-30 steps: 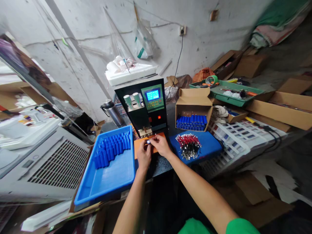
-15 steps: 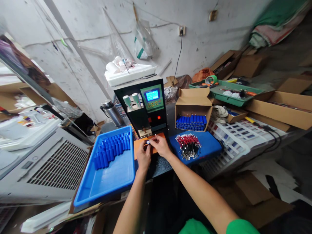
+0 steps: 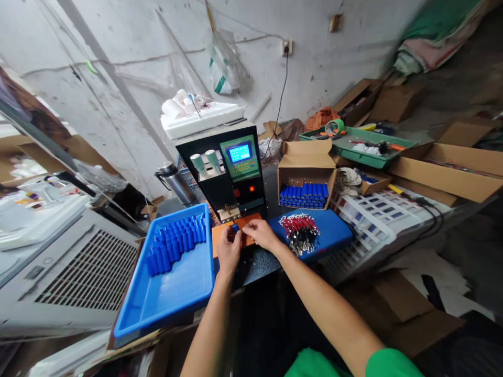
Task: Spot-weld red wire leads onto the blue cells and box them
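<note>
Both hands had drawn nearer — left hand (image 3: 228, 250) pinched a battery (image 3: 234, 227) below the welder (image 3: 231, 173); right hand (image 3: 261, 234) fingers closed beside it, contents unclear.

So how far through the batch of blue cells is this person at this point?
Looks like midway. Rows of blue cells already lie in the blue tray, filling only its far part. In hand: the left hand and right hand hold one small cell at the welder's tip. Left: a boxful of cells in the cardboard box and a heap of red-wired leads.
</note>
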Action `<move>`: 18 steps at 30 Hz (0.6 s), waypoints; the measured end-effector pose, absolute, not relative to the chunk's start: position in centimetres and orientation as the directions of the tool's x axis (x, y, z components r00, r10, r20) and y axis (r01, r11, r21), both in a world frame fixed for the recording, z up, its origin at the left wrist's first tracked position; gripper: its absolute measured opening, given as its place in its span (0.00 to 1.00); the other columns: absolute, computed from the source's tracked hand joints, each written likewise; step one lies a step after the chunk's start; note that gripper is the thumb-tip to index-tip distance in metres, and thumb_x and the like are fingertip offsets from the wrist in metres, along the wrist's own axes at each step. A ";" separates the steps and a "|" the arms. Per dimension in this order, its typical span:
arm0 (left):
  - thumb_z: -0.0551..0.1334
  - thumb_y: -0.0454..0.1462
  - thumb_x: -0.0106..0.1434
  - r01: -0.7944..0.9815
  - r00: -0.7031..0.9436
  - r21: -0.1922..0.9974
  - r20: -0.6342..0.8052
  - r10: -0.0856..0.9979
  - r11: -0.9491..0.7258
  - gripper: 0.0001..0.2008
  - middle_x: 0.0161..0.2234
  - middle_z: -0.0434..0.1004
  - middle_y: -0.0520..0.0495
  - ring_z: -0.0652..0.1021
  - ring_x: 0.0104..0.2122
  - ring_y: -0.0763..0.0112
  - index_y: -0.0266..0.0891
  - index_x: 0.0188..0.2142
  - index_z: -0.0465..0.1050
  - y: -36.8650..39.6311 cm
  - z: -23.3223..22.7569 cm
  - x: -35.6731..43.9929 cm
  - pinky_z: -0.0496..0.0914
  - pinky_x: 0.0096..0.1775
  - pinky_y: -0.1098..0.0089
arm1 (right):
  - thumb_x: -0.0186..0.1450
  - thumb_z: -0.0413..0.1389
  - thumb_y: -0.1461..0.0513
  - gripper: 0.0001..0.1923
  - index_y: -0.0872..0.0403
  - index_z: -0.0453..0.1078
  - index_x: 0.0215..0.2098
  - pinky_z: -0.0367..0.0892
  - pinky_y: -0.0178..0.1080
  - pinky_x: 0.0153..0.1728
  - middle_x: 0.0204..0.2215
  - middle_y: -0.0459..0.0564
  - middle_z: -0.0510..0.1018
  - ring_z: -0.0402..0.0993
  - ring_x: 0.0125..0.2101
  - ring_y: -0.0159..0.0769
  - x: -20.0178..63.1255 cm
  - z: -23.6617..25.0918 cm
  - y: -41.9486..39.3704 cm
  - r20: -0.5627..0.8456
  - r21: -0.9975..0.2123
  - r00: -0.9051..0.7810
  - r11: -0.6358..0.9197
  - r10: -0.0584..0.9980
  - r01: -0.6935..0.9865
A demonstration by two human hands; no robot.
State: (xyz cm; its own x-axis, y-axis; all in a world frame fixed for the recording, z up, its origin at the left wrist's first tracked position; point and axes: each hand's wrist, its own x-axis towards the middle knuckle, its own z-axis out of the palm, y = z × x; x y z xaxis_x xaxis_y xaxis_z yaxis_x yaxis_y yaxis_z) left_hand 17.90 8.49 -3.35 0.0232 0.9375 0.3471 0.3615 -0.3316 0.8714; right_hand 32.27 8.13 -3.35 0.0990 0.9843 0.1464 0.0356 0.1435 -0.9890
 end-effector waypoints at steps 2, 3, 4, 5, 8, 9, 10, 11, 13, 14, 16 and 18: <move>0.63 0.46 0.62 0.359 0.023 0.871 0.351 0.936 -0.335 0.17 0.35 0.78 0.46 0.77 0.33 0.69 0.36 0.43 0.73 8.6 -3.3 17.9 0.71 0.39 0.68 | 0.60 0.59 0.59 0.09 0.57 0.70 0.25 0.58 0.31 0.24 0.21 0.45 0.72 0.66 0.23 0.31 32.2 -3.4 8.3 0.145 -0.987 0.090 0.137 0.985 0.090; 0.63 0.46 0.62 0.343 0.025 0.876 0.352 0.936 -0.339 0.17 0.36 0.78 0.45 0.77 0.34 0.68 0.36 0.43 0.73 8.7 -3.3 17.9 0.72 0.40 0.67 | 0.60 0.59 0.60 0.09 0.57 0.70 0.24 0.58 0.31 0.24 0.21 0.45 0.72 0.65 0.22 0.30 32.1 -3.3 8.4 0.140 -0.987 0.092 0.131 0.986 0.096; 0.63 0.46 0.61 0.315 0.019 0.885 0.355 0.935 -0.343 0.17 0.36 0.78 0.45 0.78 0.35 0.67 0.36 0.43 0.73 8.8 -3.2 17.9 0.72 0.41 0.66 | 0.60 0.58 0.60 0.09 0.57 0.70 0.24 0.57 0.31 0.23 0.20 0.45 0.71 0.64 0.21 0.29 32.1 -3.2 8.4 0.129 -0.989 0.092 0.122 0.987 0.085; 0.64 0.47 0.61 0.280 0.003 0.895 0.360 0.933 -0.347 0.18 0.38 0.78 0.44 0.78 0.37 0.67 0.36 0.43 0.73 8.8 -3.2 17.8 0.72 0.42 0.65 | 0.60 0.58 0.60 0.10 0.57 0.69 0.23 0.56 0.30 0.23 0.19 0.44 0.70 0.63 0.20 0.29 32.1 -3.0 8.4 0.114 -0.992 0.090 0.109 0.989 0.057; 0.62 0.49 0.61 0.182 -0.086 0.917 0.374 0.924 -0.354 0.19 0.42 0.78 0.42 0.79 0.41 0.64 0.36 0.44 0.73 8.5 -2.9 17.6 0.73 0.46 0.63 | 0.61 0.56 0.59 0.12 0.56 0.66 0.22 0.54 0.30 0.20 0.15 0.42 0.66 0.59 0.16 0.27 32.4 -2.6 8.2 0.047 -0.997 0.065 0.052 0.997 -0.065; 0.61 0.49 0.62 0.181 -0.116 0.917 0.380 0.918 -0.357 0.19 0.42 0.78 0.42 0.79 0.42 0.64 0.36 0.44 0.73 8.3 -2.9 17.5 0.73 0.47 0.62 | 0.61 0.56 0.58 0.12 0.56 0.66 0.22 0.53 0.30 0.19 0.15 0.41 0.65 0.58 0.15 0.27 32.5 -2.4 8.1 0.027 -0.994 0.058 0.033 0.998 -0.101; 0.60 0.49 0.63 0.195 -0.139 0.913 0.387 0.912 -0.358 0.19 0.42 0.78 0.42 0.79 0.42 0.63 0.36 0.43 0.73 8.0 -2.9 17.4 0.72 0.48 0.62 | 0.60 0.56 0.58 0.12 0.56 0.65 0.22 0.52 0.30 0.18 0.14 0.41 0.65 0.57 0.15 0.26 32.6 -2.3 8.0 0.011 -0.991 0.052 0.018 0.999 -0.130; 0.60 0.49 0.64 0.224 -0.146 0.907 0.392 0.908 -0.356 0.18 0.41 0.78 0.42 0.79 0.42 0.63 0.36 0.43 0.74 7.6 -3.0 17.2 0.72 0.48 0.62 | 0.60 0.57 0.58 0.12 0.56 0.65 0.22 0.52 0.30 0.18 0.14 0.41 0.64 0.56 0.14 0.26 32.7 -2.3 8.0 -0.001 -0.988 0.047 0.006 0.999 -0.152; 0.60 0.47 0.64 0.312 -0.126 0.882 0.405 0.905 -0.352 0.17 0.41 0.79 0.42 0.79 0.41 0.64 0.36 0.42 0.75 6.9 -3.4 16.8 0.73 0.45 0.63 | 0.59 0.57 0.57 0.13 0.56 0.65 0.22 0.51 0.29 0.17 0.14 0.41 0.64 0.56 0.14 0.26 32.8 -2.3 8.0 -0.014 -0.984 0.041 -0.006 0.999 -0.179; 0.60 0.47 0.64 0.361 -0.096 0.862 0.414 0.905 -0.356 0.16 0.40 0.79 0.43 0.79 0.40 0.64 0.37 0.42 0.75 6.5 -3.6 16.6 0.73 0.43 0.64 | 0.58 0.58 0.56 0.13 0.56 0.65 0.22 0.51 0.29 0.17 0.14 0.41 0.65 0.56 0.14 0.25 32.8 -2.4 8.0 -0.015 -0.982 0.041 -0.007 0.999 -0.190; 0.61 0.45 0.63 0.454 -0.018 0.803 0.441 0.897 -0.386 0.14 0.39 0.79 0.44 0.79 0.37 0.65 0.37 0.42 0.76 6.0 -4.1 16.1 0.73 0.40 0.65 | 0.58 0.58 0.55 0.14 0.56 0.65 0.22 0.50 0.29 0.16 0.14 0.42 0.65 0.56 0.14 0.25 32.8 -2.6 8.1 -0.006 -0.977 0.044 0.003 0.999 -0.215; 0.61 0.44 0.64 0.517 0.039 0.746 0.470 0.882 -0.421 0.13 0.37 0.79 0.44 0.78 0.36 0.66 0.38 0.41 0.77 5.8 -4.4 15.8 0.72 0.39 0.66 | 0.57 0.59 0.54 0.15 0.56 0.65 0.22 0.50 0.29 0.16 0.15 0.42 0.66 0.56 0.14 0.25 32.6 -2.8 8.2 0.011 -0.971 0.050 0.023 0.999 -0.239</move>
